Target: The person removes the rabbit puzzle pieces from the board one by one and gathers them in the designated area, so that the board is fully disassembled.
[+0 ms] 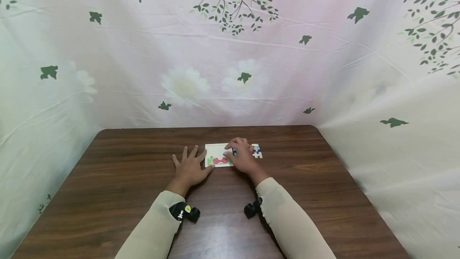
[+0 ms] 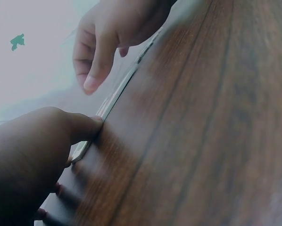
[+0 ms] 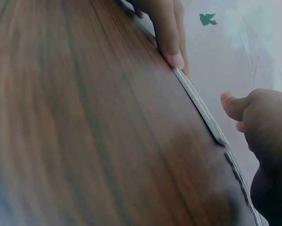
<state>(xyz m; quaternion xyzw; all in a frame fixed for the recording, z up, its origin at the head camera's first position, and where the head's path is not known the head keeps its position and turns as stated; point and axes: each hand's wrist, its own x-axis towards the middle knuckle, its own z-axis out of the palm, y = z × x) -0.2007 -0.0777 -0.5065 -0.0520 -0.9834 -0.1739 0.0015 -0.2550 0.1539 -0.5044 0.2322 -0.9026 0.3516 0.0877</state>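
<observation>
A white-framed puzzle board (image 1: 217, 146) lies flat on the table, with red and green printing along its lower part. My left hand (image 1: 190, 169) is spread at the board's left end; its thumb (image 2: 91, 126) touches the near edge. My right hand (image 1: 244, 159) hovers over the board's right part, fingers bent and thumb (image 3: 233, 104) apart from the surface. I see nothing held between its fingertips. Joined jigsaw pieces (image 1: 257, 152) with blue, white and yellow printing lie right of the board, partly hidden under the right hand.
The brown wooden table (image 1: 136, 163) has its far edge just beyond the board. A pale curtain (image 1: 201, 51) with leaf and flower prints hangs behind and at both sides. Dark wrist cameras (image 1: 194, 214) are strapped over both sleeves.
</observation>
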